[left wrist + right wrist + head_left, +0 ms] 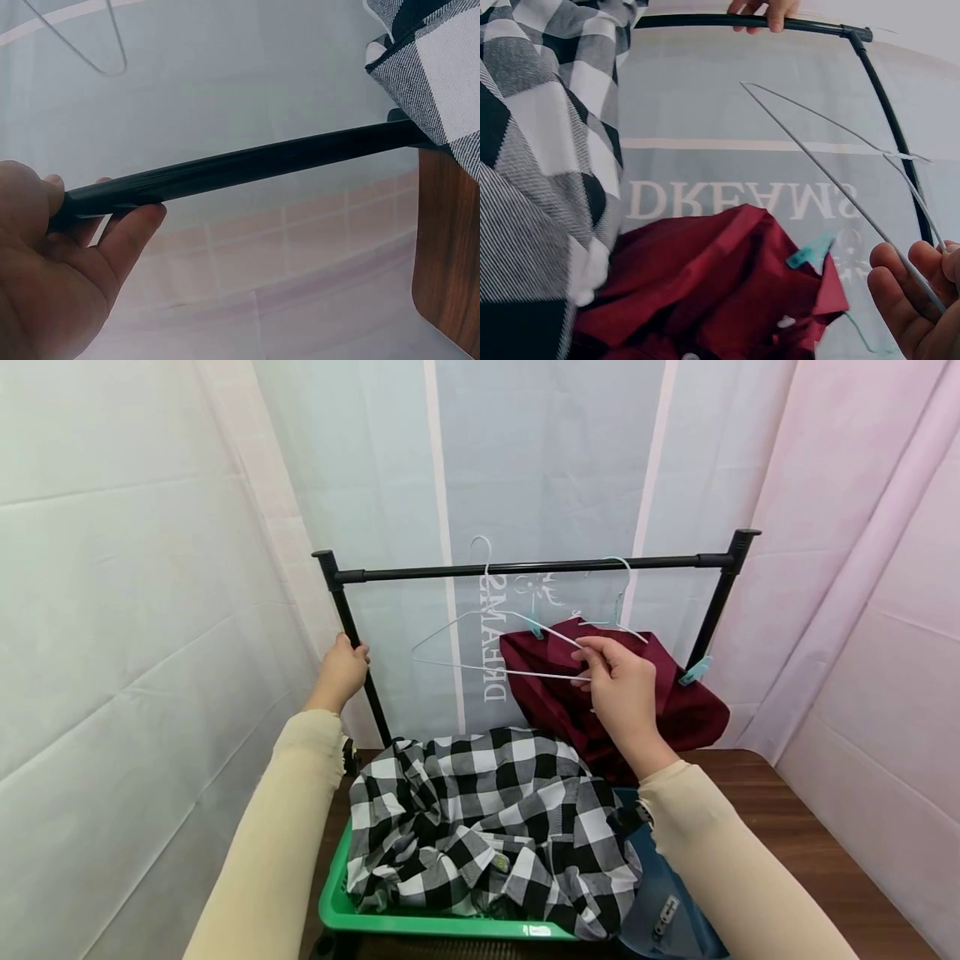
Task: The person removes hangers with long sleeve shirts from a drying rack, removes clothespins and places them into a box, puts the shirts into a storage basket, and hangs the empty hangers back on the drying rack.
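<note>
A thin white wire hanger [459, 620] is held at its right end by my right hand [624, 689], fingers curled round the wires. Its hook rises beside the rack's black top bar [420, 572]. My left hand [341, 672] grips the rack's left upright [247, 169], thumb and fingers around the pole. Behind the right hand a dark red shirt [690, 714] hangs from a second hanger [628, 578], with teal clothespins [697, 670] on it. Below both hands lies a black and white checked shirt [487, 827], heaped in a green basket [450, 927].
A blue container [660, 885] with a clothespin inside stands right of the basket, partly under the checked shirt. Both rest on a brown wooden table [795, 835]. Pale curtains [135, 610] surround the table on the left, back and right.
</note>
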The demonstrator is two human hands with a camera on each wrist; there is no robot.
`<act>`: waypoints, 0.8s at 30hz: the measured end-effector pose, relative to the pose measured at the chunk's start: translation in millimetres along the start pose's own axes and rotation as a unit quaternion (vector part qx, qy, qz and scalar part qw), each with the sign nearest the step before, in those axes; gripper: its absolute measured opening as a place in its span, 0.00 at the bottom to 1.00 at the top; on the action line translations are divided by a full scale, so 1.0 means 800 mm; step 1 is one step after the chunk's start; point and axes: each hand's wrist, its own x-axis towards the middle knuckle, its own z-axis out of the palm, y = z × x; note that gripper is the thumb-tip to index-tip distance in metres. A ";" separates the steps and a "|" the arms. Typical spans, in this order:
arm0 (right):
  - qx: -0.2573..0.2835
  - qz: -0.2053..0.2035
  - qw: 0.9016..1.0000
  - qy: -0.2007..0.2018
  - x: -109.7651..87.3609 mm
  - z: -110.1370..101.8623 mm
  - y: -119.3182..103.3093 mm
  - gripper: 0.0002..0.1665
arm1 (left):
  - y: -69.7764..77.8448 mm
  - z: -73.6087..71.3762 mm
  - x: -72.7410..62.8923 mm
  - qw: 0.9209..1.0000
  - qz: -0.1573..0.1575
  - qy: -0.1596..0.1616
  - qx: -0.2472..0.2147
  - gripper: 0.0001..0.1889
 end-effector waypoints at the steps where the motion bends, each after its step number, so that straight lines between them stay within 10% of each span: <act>1: 0.002 0.003 1.000 -0.002 -0.002 0.002 0.001 0.10 | 0.001 0.000 0.000 1.000 -0.001 -0.003 0.002 0.19; 24: -0.085 0.090 0.977 -0.173 -0.029 0.010 0.001 0.16 | 0.001 -0.001 -0.005 1.000 -0.009 -0.021 -0.006 0.20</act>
